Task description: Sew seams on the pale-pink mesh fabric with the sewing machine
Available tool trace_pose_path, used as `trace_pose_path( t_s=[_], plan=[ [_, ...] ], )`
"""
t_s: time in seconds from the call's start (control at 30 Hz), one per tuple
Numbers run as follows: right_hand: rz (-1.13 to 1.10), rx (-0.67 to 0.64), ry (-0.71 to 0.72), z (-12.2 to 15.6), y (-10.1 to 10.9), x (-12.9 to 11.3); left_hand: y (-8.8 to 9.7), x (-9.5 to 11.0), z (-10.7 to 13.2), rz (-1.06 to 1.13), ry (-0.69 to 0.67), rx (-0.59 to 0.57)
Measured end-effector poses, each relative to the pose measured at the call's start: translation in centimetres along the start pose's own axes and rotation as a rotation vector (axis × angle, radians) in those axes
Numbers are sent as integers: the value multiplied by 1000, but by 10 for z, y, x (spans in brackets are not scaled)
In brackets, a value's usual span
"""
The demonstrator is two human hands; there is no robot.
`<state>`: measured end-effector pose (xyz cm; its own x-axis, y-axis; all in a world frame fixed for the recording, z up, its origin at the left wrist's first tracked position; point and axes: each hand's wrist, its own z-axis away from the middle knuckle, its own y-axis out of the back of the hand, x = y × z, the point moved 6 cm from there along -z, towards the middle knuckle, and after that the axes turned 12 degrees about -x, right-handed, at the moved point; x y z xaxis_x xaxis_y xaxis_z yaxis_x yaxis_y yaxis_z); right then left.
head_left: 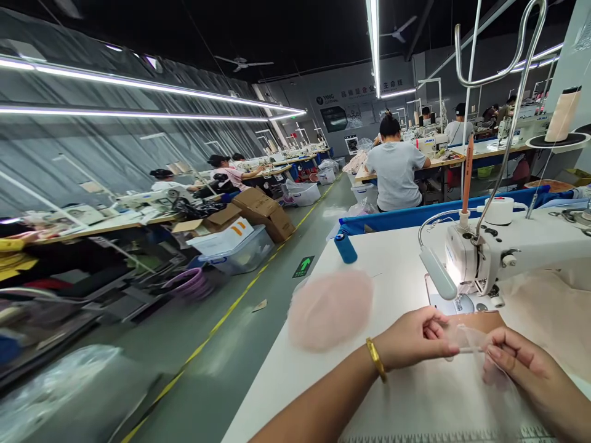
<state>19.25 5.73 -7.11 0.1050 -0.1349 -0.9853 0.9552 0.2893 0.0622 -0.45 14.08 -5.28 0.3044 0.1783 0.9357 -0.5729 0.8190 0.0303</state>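
Between my two hands stretches a piece of sheer pale fabric (468,339), its edge pulled taut. My left hand (418,338), with a gold bracelet at the wrist, pinches one end between thumb and fingers. The other end is gripped by my right hand (521,357), and the cloth hangs down below it. Just beyond them stands a white sewing machine (480,258) with its lamp lit over the needle area. A tan piece (480,320) lies flat in front of the needle. To the left, a pile of sheer pink fabric (330,311) rests on the white table (277,394).
A blue thread spool (345,248) lies near the table's far left corner. A ruler strip (452,435) runs along the near edge. More pale fabric (549,314) spreads right of the needle. Across the aisle are plastic bins (240,252) and cardboard boxes (263,212). A co-worker (398,172) sits ahead.
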Motion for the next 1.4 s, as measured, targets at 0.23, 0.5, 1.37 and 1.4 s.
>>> trace_pose_path(
  t_s=[0.23, 0.5, 1.37, 1.4],
  plan=[
    [255, -149, -56, -9, 40, 19, -16, 4, -34, -97, -9, 15],
    [366, -275, -28, -42, 17, -29, -17, 5, -28, -83, -60, -11],
    [620, 31, 204, -43, 9, -16, -18, 3, -27, -55, -216, 288],
    [630, 29, 205, -44, 8, -16, -18, 2, -26, -43, -216, 287]
  ],
)
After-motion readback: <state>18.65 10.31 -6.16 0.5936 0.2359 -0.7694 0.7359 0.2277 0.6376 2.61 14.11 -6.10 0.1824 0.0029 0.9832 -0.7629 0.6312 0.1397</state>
